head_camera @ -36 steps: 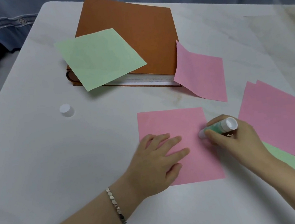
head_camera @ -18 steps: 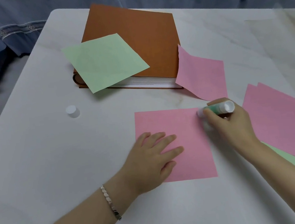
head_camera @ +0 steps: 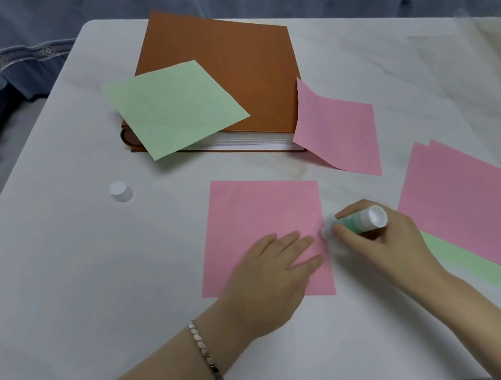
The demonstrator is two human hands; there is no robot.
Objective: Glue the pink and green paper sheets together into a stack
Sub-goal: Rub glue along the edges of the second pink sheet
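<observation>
White table (head_camera: 67, 289), flat square pink sheet (head_camera: 261, 216)

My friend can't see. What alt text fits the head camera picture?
A person's left hand presses flat on a square pink paper sheet on a white table, while the right hand grips a green-and-white glue stick, tip at the sheet's right edge. Behind lie a brown book with a green paper sheet on it and a white cap.

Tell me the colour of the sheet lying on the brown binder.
Light green sheet, seen in the head view, lying on the brown binder.
</observation>
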